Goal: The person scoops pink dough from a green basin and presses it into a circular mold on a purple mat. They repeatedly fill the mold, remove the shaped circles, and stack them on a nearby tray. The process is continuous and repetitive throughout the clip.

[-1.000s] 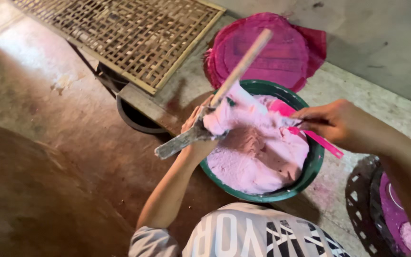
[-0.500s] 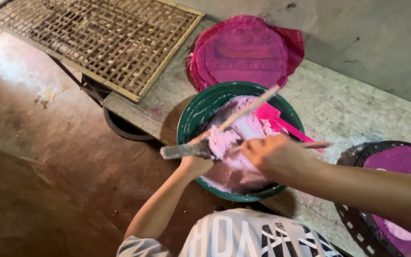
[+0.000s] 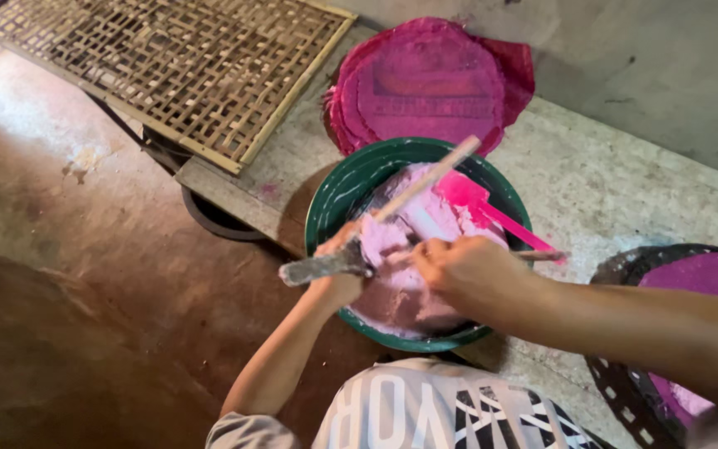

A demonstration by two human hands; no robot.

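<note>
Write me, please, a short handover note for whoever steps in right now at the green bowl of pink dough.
Left hand: gripping a dough-smeared wooden paddle that slants up across the green bowl.
Right hand: over the bowl, fingers pinching at the pink dough next to the paddle; I cannot tell whether it grips anything.
A pink spatula lies in the bowl.
Done: pink rounds stacked behind the bowl; a purple round on the woven tray at the right.
Left: most of the dough is in the bowl.
</note>
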